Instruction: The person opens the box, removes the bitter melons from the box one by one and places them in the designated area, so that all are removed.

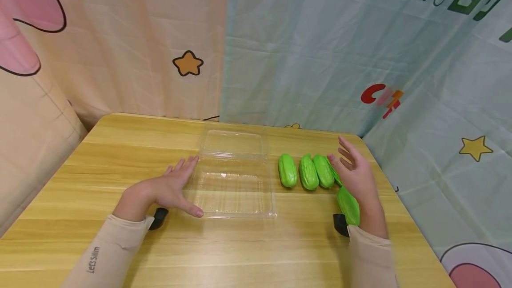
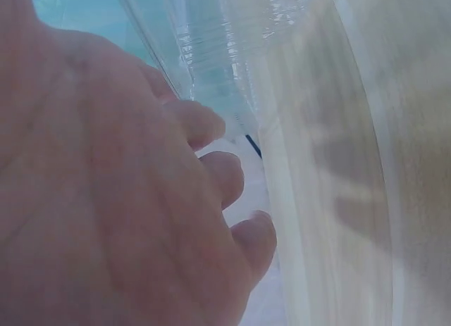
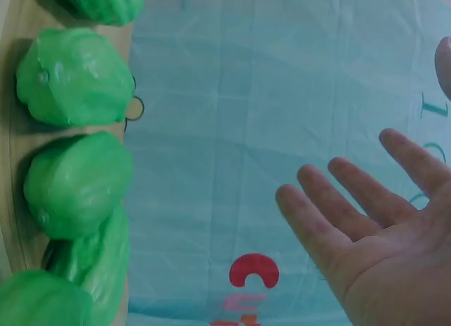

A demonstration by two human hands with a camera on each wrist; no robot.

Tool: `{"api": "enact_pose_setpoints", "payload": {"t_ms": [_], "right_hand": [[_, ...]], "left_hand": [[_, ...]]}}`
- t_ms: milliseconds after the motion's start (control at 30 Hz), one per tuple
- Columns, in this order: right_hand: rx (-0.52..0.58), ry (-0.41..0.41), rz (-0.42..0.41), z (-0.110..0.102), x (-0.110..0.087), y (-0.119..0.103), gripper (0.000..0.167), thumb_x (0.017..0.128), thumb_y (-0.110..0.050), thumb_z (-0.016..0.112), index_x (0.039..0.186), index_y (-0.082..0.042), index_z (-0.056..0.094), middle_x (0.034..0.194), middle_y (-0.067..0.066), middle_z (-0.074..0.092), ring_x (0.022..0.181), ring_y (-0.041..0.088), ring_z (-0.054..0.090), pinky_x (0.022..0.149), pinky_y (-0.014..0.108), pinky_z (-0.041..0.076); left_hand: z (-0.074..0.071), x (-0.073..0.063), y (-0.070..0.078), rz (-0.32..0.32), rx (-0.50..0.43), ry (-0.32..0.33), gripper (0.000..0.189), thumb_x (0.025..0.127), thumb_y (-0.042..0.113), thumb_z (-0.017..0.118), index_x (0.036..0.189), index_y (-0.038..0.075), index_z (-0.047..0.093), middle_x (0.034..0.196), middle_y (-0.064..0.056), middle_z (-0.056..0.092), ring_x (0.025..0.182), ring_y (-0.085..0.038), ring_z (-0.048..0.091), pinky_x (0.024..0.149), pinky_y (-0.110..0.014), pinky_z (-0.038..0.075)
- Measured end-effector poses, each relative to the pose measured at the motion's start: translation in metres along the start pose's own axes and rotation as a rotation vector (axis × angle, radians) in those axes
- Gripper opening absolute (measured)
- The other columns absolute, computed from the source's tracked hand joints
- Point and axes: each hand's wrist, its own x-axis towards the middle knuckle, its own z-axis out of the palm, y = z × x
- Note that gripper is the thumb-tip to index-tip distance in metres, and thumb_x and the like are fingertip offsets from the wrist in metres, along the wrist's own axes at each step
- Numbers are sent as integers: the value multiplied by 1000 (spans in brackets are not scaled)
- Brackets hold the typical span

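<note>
A clear plastic clamshell box (image 1: pixel 236 214) lies unfolded on the table, its lid half toward the back. My left hand (image 1: pixel 170 190) is at the box's left side, fingers spread and thumb by the front left corner; whether it touches the plastic I cannot tell. In the left wrist view the fingers (image 2: pixel 222 178) are extended beside the clear wall. My right hand (image 1: pixel 356 177) is raised above the right end of a group of green, ridged, cucumber-like vegetables (image 1: pixel 288 170). Its fingers are spread and hold nothing, as the right wrist view shows. One vegetable (image 1: pixel 348 206) lies partly hidden behind that wrist.
The wooden table (image 1: pixel 248 252) reaches back to hanging printed curtains (image 1: pixel 304 57). Black wrist pieces (image 1: pixel 159 218) show beneath both sleeves. The vegetables lie to the right of the box, some side by side.
</note>
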Motion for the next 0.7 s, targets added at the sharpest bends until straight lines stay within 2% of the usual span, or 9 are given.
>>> {"api": "enact_pose_setpoints", "payload": {"t_ms": [200, 333, 467, 567, 700], "right_hand": [[-64, 10, -136, 14, 3, -5, 69, 94, -26, 75, 155, -21, 43, 156, 5, 40, 143, 29, 36, 114, 51, 34], [-147, 29, -218, 21, 3, -9, 74, 88, -25, 81, 153, -23, 46, 157, 3, 40, 144, 28, 34, 112, 58, 32], [-256, 56, -329, 29, 3, -13, 80, 82, -30, 86, 152, -23, 49, 159, 3, 38, 144, 33, 34, 108, 65, 34], [-340, 113, -466, 37, 4, -13, 78, 84, -46, 82, 149, -16, 52, 157, 9, 41, 142, 37, 37, 106, 64, 36], [-428, 189, -622, 51, 6, -13, 85, 88, -68, 62, 147, -7, 53, 154, 20, 42, 142, 41, 36, 113, 60, 30]], "left_hand": [[-2, -2, 4, 24, 6, 33, 145, 68, 59, 88, 159, 3, -11, 162, -23, -22, 147, -45, -18, 115, -65, -9], [-4, -2, 4, 74, 50, 72, 141, 70, 60, 86, 160, 3, -7, 164, -22, -18, 148, -45, -17, 115, -65, -9], [-6, 1, 6, 140, 126, 140, 135, 72, 63, 83, 162, 8, -2, 166, -17, -12, 149, -39, -20, 115, -61, -14], [-8, 4, 9, 185, 208, 222, 130, 74, 70, 76, 163, 13, 2, 167, -12, -8, 149, -34, -20, 116, -55, -17], [-9, 7, 17, 219, 361, 375, 118, 81, 79, 61, 164, 17, 5, 168, -8, -4, 150, -31, -18, 118, -51, -15]]}}
